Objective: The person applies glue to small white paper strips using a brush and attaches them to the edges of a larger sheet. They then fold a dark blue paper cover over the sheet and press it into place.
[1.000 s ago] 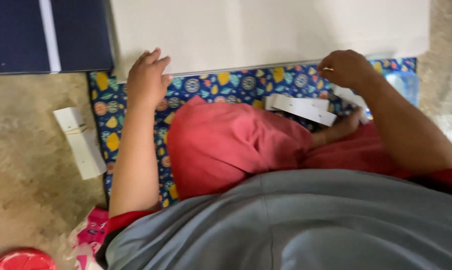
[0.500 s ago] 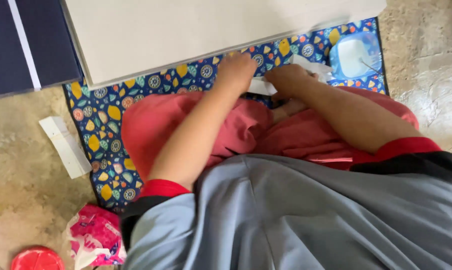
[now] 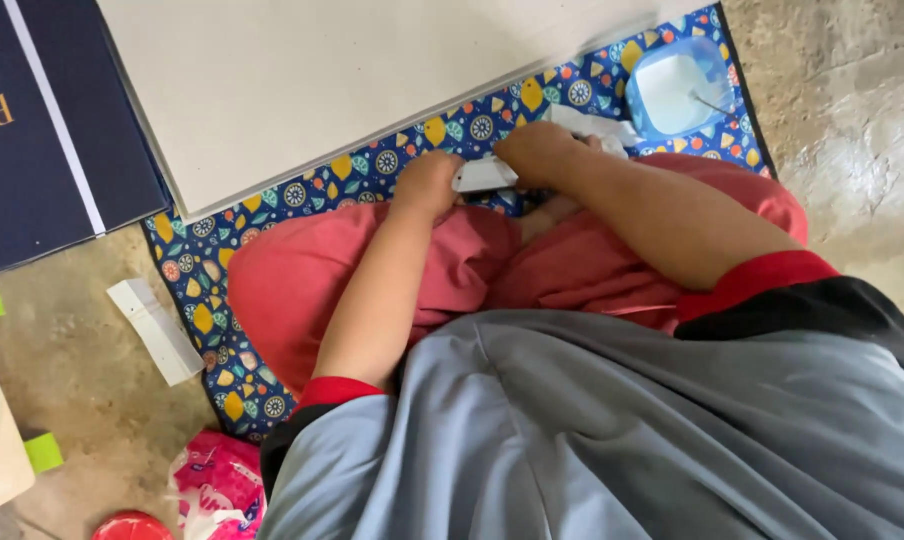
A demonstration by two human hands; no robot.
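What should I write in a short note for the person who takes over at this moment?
Left hand and right hand both grip a small white folded paper piece over the lap, on the patterned mat.
More white pieces lie just behind the right hand; a blue container stands at the mat's far right corner.
Large white board lies ahead; one white strip is on the floor, left.
How far the work has got cannot be told.

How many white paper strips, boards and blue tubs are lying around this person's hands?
White paper strips: 3 — one held between the left hand and right hand, one by the tub, one on the floor
Large pale board: 1
Blue tub: 1
Total: 5
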